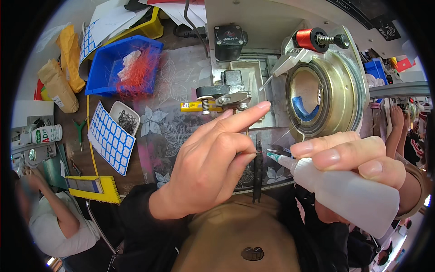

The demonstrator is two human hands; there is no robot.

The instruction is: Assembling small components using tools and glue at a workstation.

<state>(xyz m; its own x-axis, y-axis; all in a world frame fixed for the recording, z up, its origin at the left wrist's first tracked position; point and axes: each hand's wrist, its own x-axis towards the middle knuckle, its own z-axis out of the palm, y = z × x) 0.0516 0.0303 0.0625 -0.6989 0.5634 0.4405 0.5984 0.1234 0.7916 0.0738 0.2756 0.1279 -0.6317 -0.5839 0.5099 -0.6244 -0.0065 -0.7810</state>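
My right hand (351, 156) is wrapped round a translucent white squeeze bottle (358, 199), tilted with its green-tipped nozzle (281, 158) pointing left. That tip is close to the fingertips of my left hand (204, 167), where thumb and a finger are pinched together. What they pinch is too small to make out; fine reddish strands show beside it. My left index finger stretches out toward the machine. Behind the hands stands a winding machine with a large metal ring (349, 102), blue on part of its inner side. A dark upright bar (258, 177) stands just below the pinch.
A spool of red wire (310, 40) sits atop the machine. To the left are a blue bin (99, 75) with tangled red wire, a label sheet (113, 140), a white dish (129, 109) of dark small parts and green tweezers (80, 130). Other people work at both sides.
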